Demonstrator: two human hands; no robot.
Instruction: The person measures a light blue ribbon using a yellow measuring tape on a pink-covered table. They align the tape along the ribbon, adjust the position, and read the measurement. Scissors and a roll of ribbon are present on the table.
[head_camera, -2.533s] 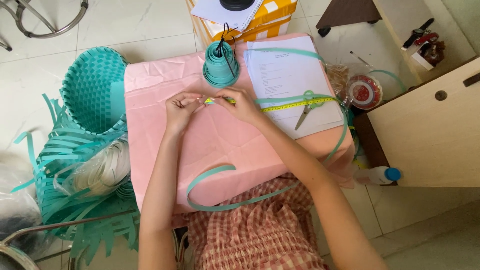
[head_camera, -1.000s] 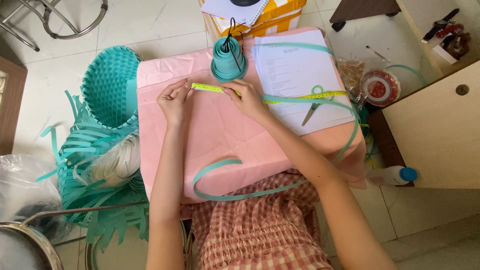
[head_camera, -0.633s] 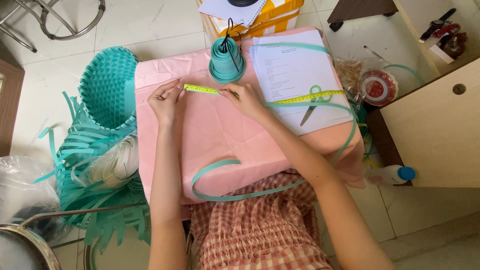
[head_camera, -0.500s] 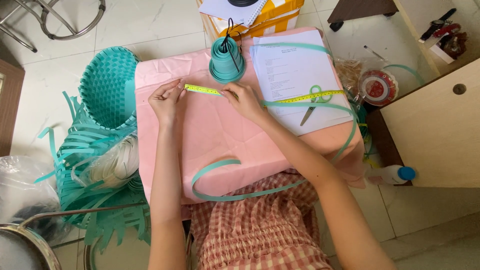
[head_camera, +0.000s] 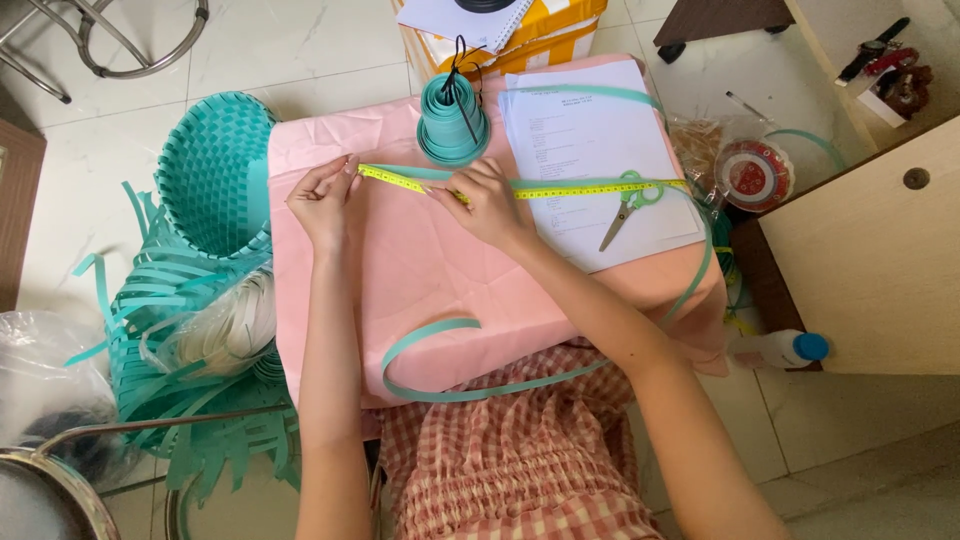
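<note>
A: What are the hands busy with?

B: The left hand (head_camera: 322, 197) pinches the free end of a yellow tape measure (head_camera: 560, 188) near the left edge of the pink-covered bench (head_camera: 420, 270), fingers closed on it. The right hand (head_camera: 486, 197) presses the tape flat further along, fingers closed down on the tape and on the teal strip (head_camera: 470, 355) that runs just under it.

A: Where does that strip go?

B: It lies along the tape across the bench, passes over the paper sheets (head_camera: 590, 150), drops off the right edge and loops back in front of the person's lap.

A: So which step would you call this?

B: Measuring, I'd judge: tape and strip held taut together, side by side, before any cut.

A: And what does the next move call for?

B: Probably keeping the right fingers on the mark while the left lets go. The green-handled scissors (head_camera: 628, 200) lie on the paper, just past the right hand, within reach.

A: Anything else about?

B: A teal spool (head_camera: 452, 125) stands behind the tape, and a woven teal basket (head_camera: 215, 170) sits on the floor to the left
</note>
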